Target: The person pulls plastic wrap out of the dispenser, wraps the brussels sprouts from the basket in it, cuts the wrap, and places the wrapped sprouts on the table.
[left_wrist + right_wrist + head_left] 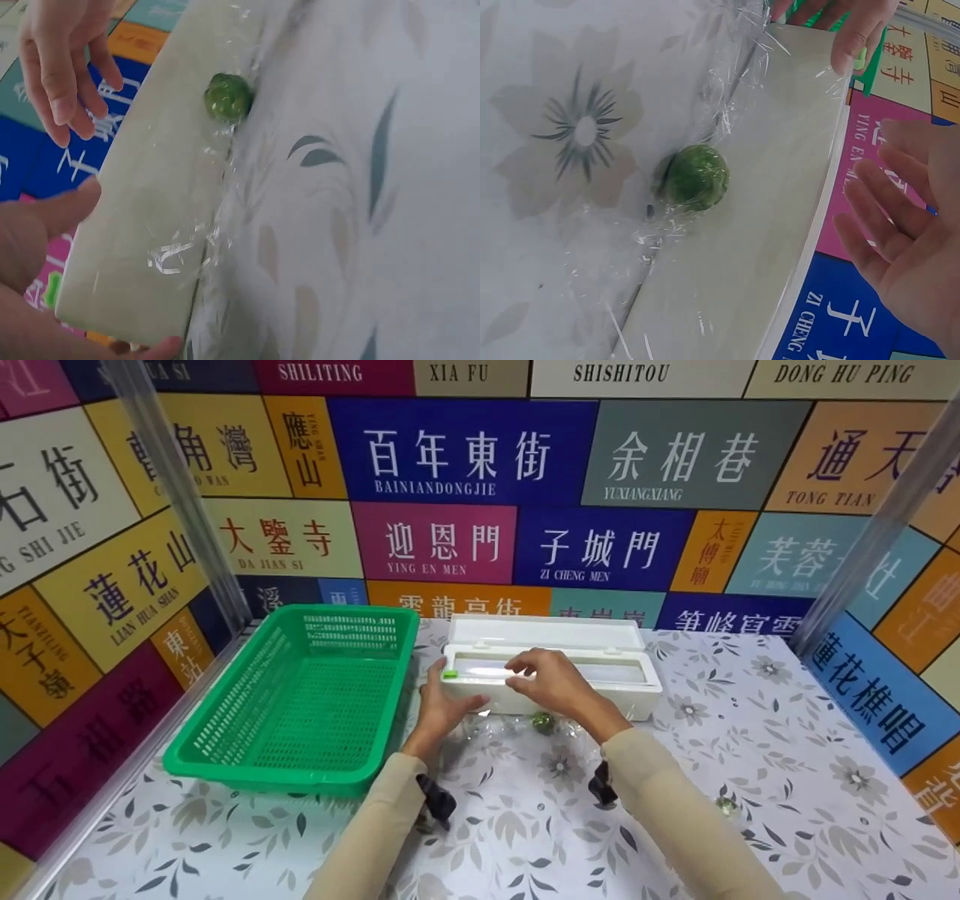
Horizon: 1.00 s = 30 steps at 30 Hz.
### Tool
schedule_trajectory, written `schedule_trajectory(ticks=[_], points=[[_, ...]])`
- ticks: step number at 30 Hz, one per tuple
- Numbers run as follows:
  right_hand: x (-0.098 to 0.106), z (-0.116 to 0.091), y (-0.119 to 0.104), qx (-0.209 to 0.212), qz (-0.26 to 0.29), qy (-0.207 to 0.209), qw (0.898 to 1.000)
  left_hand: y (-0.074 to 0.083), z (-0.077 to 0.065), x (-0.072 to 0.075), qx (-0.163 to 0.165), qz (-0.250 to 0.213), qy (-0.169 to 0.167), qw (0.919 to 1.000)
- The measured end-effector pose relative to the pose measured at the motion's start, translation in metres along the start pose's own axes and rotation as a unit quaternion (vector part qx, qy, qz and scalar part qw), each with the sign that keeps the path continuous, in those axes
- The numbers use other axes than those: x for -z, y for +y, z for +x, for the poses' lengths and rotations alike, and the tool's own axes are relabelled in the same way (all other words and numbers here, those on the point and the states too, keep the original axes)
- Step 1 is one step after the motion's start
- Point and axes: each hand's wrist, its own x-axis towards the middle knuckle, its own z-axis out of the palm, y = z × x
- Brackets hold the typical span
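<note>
A white cling film dispenser [626,705] stands on the table, its lid [547,631] raised at the back and a small green slider [450,674] at its left end. My left hand [441,706] grips that left end, the thumb low on the front face. Over the dispenser's opening hovers my right hand [556,684], fingers loosely bent, with nothing between them in the right wrist view. Against the front foot of the dispenser lies a small round green fruit or vegetable [697,178], covered in crinkled clear film [176,255]. Its glossy top shows in the left wrist view.
To the left stands a green plastic basket [337,781] with perforated walls. A small greenish round thing [726,806] lies at right, near my right sleeve [675,795]. Panels with printed characters [457,454] close off the back and sides.
</note>
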Motion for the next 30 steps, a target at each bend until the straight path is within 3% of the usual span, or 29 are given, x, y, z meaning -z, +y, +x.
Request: schedule_trajectory(ticks=[5, 10, 15, 17, 22, 27, 30], points=[[-0.008, 0.013, -0.007, 0.007, 0.014, -0.026, 1.000, 0.000, 0.011, 0.003, 0.011, -0.011, -0.035, 0.9993], [-0.018, 0.021, -0.011, 0.011, 0.032, -0.018, 0.999, -0.004, 0.019, 0.003, 0.027, -0.034, -0.035, 0.9985], [-0.028, 0.029, -0.012, 0.018, 0.055, 0.003, 0.998, -0.017, 0.026, 0.005, -0.029, -0.060, -0.020, 0.9975], [-0.033, 0.031, -0.013, 0.016, 0.066, 0.012, 0.998, -0.022, 0.027, 0.008, -0.057, -0.054, -0.024, 0.9966], [-0.044, 0.038, -0.021, -0.012, 0.093, 0.018, 0.995, -0.029, 0.031, 0.012, -0.082, -0.027, -0.020, 0.9960], [-0.053, 0.041, -0.030, -0.046, 0.061, 0.014, 0.997, -0.034, 0.030, 0.012, -0.130, -0.036, -0.003, 0.9908], [-0.058, 0.042, -0.034, -0.062, 0.031, 0.018, 0.997, -0.035, 0.029, 0.011, -0.125, -0.029, 0.002, 0.9918]])
